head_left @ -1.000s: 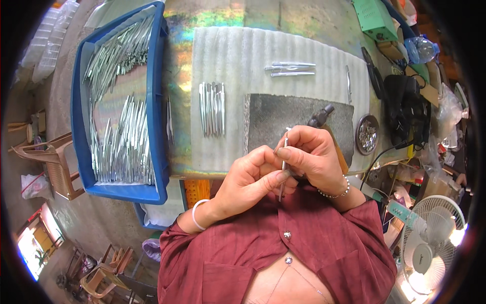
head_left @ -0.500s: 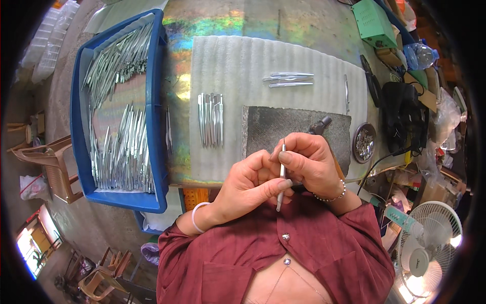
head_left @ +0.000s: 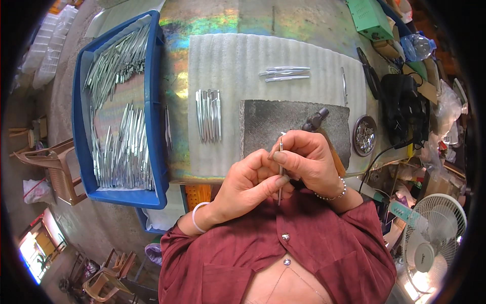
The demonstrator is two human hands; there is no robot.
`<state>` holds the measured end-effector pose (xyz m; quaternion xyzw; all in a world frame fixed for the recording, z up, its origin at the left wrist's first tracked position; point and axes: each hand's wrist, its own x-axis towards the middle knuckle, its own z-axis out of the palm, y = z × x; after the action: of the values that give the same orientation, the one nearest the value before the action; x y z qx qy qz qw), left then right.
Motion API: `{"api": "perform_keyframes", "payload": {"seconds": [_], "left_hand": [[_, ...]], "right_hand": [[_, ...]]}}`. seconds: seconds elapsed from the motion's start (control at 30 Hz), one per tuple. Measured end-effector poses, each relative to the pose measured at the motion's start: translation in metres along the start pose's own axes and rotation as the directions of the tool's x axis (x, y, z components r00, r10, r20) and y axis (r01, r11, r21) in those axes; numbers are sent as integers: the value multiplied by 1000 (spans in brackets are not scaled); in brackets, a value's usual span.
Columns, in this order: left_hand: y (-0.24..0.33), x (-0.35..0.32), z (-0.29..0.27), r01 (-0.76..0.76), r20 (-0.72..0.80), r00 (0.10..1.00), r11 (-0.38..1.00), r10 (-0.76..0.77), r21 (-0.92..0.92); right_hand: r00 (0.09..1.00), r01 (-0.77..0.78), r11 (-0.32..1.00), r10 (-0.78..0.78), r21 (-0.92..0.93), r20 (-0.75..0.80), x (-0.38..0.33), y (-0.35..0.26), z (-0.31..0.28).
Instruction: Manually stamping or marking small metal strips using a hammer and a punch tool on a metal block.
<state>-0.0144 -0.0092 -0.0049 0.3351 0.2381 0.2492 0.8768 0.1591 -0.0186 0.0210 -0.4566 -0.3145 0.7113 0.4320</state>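
A slim metal piece (head_left: 280,168) was held in front of the shirt, at the table's near edge, its far end pointed toward the dark slab (head_left: 268,119). By the right hand (head_left: 313,163) its upper part was pinched between thumb and curled forefinger; by the left hand (head_left: 253,183) its lower part was gripped, the thumb laid across it and the fingers folded in. The step in hand was judged to be close two-handed handling of this one piece; for the next move, a steady light pinch seemed to be called for.

In the blue tray (head_left: 153,86), lined in white, many similar pieces were heaped in two groups, an upper pile (head_left: 117,55) and a lower pile (head_left: 124,152). In the round dish (head_left: 356,134), small shiny bits (head_left: 365,136) were gathered. On the foam sheet (head_left: 223,61), a row of pieces (head_left: 208,116) was laid out beside the slab, on which the hammer (head_left: 316,119) was rested.
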Motion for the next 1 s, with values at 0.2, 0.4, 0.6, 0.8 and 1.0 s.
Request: {"api": "perform_keyframes", "payload": {"seconds": [0.2, 0.4, 0.6, 0.8, 1.0], "left_hand": [[2, -12, -5, -69, -148, 987, 995, 58, -73], [10, -18, -19, -411, -370, 881, 863, 293, -294], [50, -19, -36, -145, -398, 639, 611, 658, 778], [33, 35, -89, 327, -235, 663, 8, 710, 945], [33, 41, -83, 362, -243, 654, -14, 717, 932]], "right_hand": [[997, 69, 993, -66, 97, -34, -5, -2, -4], [976, 19, 988, 15, -154, 216, -8, 6, 5], [961, 214, 801, -275, -559, -26, -28, -2, -30], [829, 169, 392, -552, -904, -85, -41, -1, -59], [843, 25, 102, -537, -994, -34, -48, 8, -66]]}}
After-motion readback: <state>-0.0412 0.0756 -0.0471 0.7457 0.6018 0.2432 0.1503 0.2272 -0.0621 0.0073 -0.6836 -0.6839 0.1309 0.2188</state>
